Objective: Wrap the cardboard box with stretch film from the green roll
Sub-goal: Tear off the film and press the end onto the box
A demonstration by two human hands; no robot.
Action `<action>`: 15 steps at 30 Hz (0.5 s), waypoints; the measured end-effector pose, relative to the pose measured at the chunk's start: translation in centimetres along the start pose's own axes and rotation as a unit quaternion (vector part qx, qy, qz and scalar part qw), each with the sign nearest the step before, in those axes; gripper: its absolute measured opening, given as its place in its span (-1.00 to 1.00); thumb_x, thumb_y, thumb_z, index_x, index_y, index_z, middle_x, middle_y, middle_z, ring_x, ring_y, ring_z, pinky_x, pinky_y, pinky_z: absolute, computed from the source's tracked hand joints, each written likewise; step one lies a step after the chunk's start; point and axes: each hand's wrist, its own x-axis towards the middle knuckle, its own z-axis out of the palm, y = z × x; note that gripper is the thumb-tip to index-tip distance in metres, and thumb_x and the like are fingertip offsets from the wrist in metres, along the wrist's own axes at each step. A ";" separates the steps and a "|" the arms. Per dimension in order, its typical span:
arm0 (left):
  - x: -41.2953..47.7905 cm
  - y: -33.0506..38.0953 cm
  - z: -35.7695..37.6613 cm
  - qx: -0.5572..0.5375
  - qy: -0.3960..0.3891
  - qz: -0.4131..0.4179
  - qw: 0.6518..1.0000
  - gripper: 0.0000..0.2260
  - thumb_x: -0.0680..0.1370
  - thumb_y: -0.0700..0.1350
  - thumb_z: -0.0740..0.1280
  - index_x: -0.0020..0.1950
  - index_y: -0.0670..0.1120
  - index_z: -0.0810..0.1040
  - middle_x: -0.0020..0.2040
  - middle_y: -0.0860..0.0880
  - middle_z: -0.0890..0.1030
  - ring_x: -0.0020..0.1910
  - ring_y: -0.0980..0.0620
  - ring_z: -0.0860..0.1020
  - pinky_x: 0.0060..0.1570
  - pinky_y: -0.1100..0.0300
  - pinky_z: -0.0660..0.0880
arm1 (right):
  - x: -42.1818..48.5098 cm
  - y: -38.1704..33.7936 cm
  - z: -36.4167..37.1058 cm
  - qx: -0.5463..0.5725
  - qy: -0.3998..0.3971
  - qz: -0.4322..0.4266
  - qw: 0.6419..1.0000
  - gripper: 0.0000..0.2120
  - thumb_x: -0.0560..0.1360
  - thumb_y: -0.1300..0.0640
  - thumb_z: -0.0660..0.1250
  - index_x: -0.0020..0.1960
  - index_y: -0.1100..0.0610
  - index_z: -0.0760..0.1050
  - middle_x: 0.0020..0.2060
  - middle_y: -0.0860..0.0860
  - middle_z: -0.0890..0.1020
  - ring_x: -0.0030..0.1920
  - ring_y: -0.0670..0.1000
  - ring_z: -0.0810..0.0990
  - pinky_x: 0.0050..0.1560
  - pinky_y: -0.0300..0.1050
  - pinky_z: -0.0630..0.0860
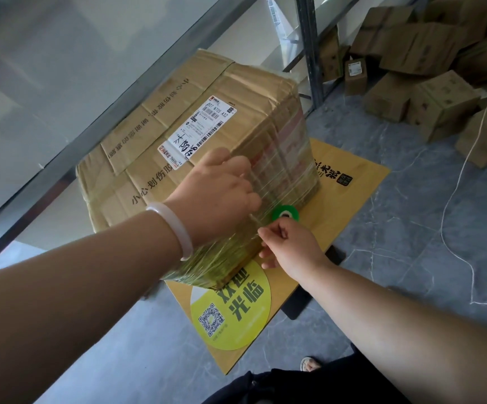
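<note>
Cardboard cartons [428, 91] heap on the floor beyond a rack post [309, 48]; the cardboard box [201, 158] sits on a yellow mat [353, 182], stretch film [283, 170] banding its near side; left hand [219, 196] curls over its top edge; right hand [291, 246] grips the green roll [284, 213] just beside it.

The floor [396, 228] is grey, veined tile. A yellow printed mat [353, 193] lies flat on it and carries the cardboard box [154, 158]. A pile of smaller boxes [428, 103] rests on the floor at the far right. A white cord [442, 225] trails beside the mat.
</note>
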 end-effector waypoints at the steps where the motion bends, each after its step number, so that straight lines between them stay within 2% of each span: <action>1: 0.1 -0.3 0.2 0.009 0.006 0.017 1.000 -0.71 0.39 -0.14 0.15 -0.26 0.06 0.67 -0.39 0.16 0.61 -0.06 -0.05 0.58 0.19 0.01 0.23 | 0.1 -0.1 0.3 0.026 0.005 0.019 0.999 -0.89 0.55 0.14 0.30 -0.08 0.18 0.46 -0.21 0.04 0.54 -0.28 -0.04 0.60 -0.24 0.06 0.66; 2: 0.2 -0.5 0.3 0.020 0.014 0.030 0.999 -0.68 0.39 -0.17 0.12 -0.27 0.04 0.67 -0.39 0.15 0.61 -0.05 -0.06 0.58 0.28 -0.02 0.20 | 0.3 -0.2 0.6 0.050 0.009 0.038 0.998 -0.89 0.55 0.14 0.30 -0.08 0.19 0.46 -0.22 0.04 0.54 -0.29 -0.03 0.59 -0.24 0.07 0.64; 4: 0.7 -0.8 0.7 0.040 0.044 0.045 0.997 -0.74 0.40 -0.21 0.21 -0.27 0.04 0.67 -0.39 0.15 0.59 -0.03 -0.07 0.59 0.40 -0.09 0.16 | 0.8 -0.3 1.1 0.080 0.017 0.065 0.995 -0.88 0.55 0.13 0.31 -0.12 0.16 0.45 -0.24 0.04 0.53 -0.32 -0.03 0.58 -0.29 0.04 0.64; 7: 1.1 -1.1 1.6 0.024 0.073 0.059 0.995 -0.82 0.38 -0.23 0.38 -0.24 0.06 0.66 -0.37 0.16 0.58 -0.01 -0.07 0.58 0.44 -0.17 0.16 | 1.5 -0.3 1.6 0.098 0.027 0.075 0.992 -0.87 0.55 0.12 0.31 -0.14 0.15 0.44 -0.26 0.03 0.52 -0.34 -0.03 0.57 -0.42 -0.06 0.61; 10: 1.3 -1.4 2.8 0.008 0.102 0.055 0.993 -0.81 0.41 -0.22 0.38 -0.20 0.08 0.67 -0.28 0.16 0.59 0.05 -0.07 0.55 0.45 -0.23 0.15 | 2.1 -0.1 1.8 0.091 0.036 0.072 0.993 -0.85 0.54 0.11 0.32 -0.13 0.16 0.44 -0.28 0.03 0.52 -0.36 -0.02 0.56 -0.45 -0.08 0.60; 13: 1.6 -1.4 3.3 -0.016 0.119 0.036 0.992 -0.81 0.41 -0.17 0.34 -0.16 0.10 0.68 0.01 0.05 0.66 0.17 -0.13 0.54 0.43 -0.33 0.19 | 2.5 -0.1 2.4 0.096 0.048 0.082 0.991 -0.84 0.54 0.08 0.32 -0.13 0.15 0.45 -0.29 0.03 0.53 -0.38 -0.02 0.55 -0.44 -0.06 0.61; 15: 1.7 -1.4 2.8 -0.032 0.101 0.026 0.994 -0.86 0.41 -0.12 0.36 -0.19 0.11 0.68 0.25 -0.01 0.61 0.31 -0.18 0.50 0.44 -0.37 0.14 | 2.6 -0.1 2.7 0.092 0.055 0.089 0.990 -0.82 0.54 0.05 0.31 -0.12 0.16 0.45 -0.29 0.03 0.53 -0.40 0.00 0.57 -0.40 -0.01 0.63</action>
